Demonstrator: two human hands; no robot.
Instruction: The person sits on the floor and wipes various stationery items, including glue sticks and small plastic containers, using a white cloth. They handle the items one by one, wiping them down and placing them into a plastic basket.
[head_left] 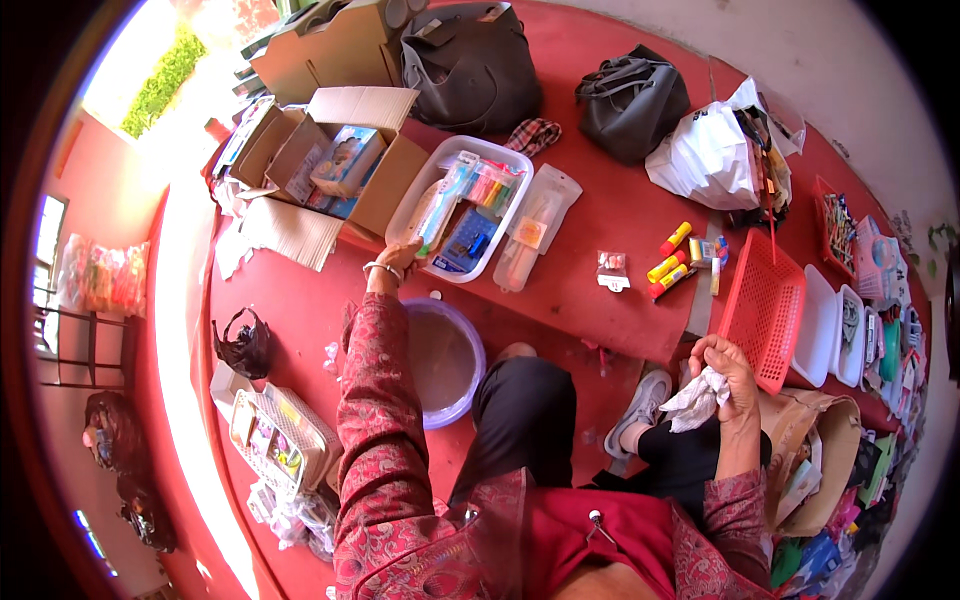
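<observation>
— Red all over, this worktop point(600, 230). Where are the hands?

— Left hand point(398, 258) is stretched out to the near rim of the white plastic tray point(412, 200) of stationery packs; its grip looks closed on that rim, though the fingers are partly hidden. Right hand point(728, 372) is down over the lap, just off the worktop's near edge, clenched around a crumpled white cloth point(696, 400).

— What sits around the tray?

— An open cardboard box point(375, 190) touches it on the left, and a clear blister pack point(535, 240) lies against its right side. Further right there are loose glue sticks point(668, 262), then a red plastic basket point(765, 305) at the right end. A purple basin point(445, 360) stands on the floor below the near edge, under the left forearm.

— Anything likely to go wrong?

— I'd judge the tray is the risk. It sits near the edge and is held at one rim only, so a pull could tip it and spill packs into the basin. Dragging it may also shift the blister pack leaning on it.
</observation>
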